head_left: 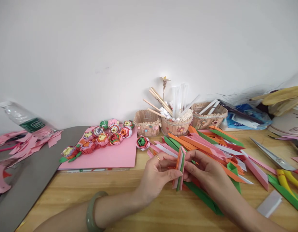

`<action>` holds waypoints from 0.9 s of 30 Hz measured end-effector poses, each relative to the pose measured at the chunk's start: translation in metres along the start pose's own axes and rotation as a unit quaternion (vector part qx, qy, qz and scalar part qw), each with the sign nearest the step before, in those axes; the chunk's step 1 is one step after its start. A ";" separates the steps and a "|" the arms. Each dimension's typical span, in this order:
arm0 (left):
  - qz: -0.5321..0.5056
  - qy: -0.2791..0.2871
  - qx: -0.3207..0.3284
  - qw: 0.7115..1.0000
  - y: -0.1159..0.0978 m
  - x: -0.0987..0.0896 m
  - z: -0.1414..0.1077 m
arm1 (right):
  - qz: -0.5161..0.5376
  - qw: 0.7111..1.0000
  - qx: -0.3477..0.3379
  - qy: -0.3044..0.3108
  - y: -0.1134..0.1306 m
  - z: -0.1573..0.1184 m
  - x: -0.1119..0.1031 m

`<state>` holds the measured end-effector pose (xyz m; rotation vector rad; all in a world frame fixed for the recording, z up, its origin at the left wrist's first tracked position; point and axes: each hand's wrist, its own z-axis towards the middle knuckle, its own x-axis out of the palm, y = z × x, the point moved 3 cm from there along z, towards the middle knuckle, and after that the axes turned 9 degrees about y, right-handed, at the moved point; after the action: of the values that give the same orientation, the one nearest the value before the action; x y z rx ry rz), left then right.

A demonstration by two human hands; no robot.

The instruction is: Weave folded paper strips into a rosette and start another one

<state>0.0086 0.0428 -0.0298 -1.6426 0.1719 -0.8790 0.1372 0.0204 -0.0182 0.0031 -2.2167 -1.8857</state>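
The left hand (153,180) had its thumb pressed flat against the front of a folded paper bundle (181,169), fingers behind it, pinching the layers together. The right hand (209,172) closed on the bundle's right side with thumb and fingers; its fingertips partly hid one another, so it seemed, rather than plainly was, a pinch too. The bundle stood nearly upright between the hands, above the near part of the wooden table (91,199), its orange, white, green and pink layers side by side.

It looked light, and firmer stacked than any single strip would be. The layers would likely slide or fan apart if loosened, and the folds would crease under a hard squeeze, so the best hold was a gentle one across the whole stack, near the middle.

Loose folded strips (211,145) lay heaped beside and beyond the right hand, with scissors (274,156) farther right. At the far side stood three baskets (147,124), the middle one holding wooden sticks (161,98). To the left, paper flowers (103,138) sat mostly on a pink sheet (122,154); one lay just off its right edge. At the far left, a bottle (25,119) leaned over pink scraps (25,145).
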 end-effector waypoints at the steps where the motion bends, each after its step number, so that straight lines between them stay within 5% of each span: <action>1: -0.002 0.001 0.001 1.000 0.000 0.001 0.000 | 0.006 1.000 -0.001 0.000 0.001 0.000 0.000; 19: 0.064 0.000 0.002 0.998 -0.004 0.007 -0.009 | 0.000 1.000 0.004 -0.009 -0.006 0.003 -0.004; 27: 0.115 -0.010 -0.003 0.993 -0.008 0.006 -0.009 | -0.027 0.998 -0.030 -0.043 0.022 -0.001 -0.012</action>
<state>0.0043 0.0349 -0.0199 -1.6001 0.3443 -0.6868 0.1520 0.0250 0.0012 -0.0299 -2.2353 -2.0158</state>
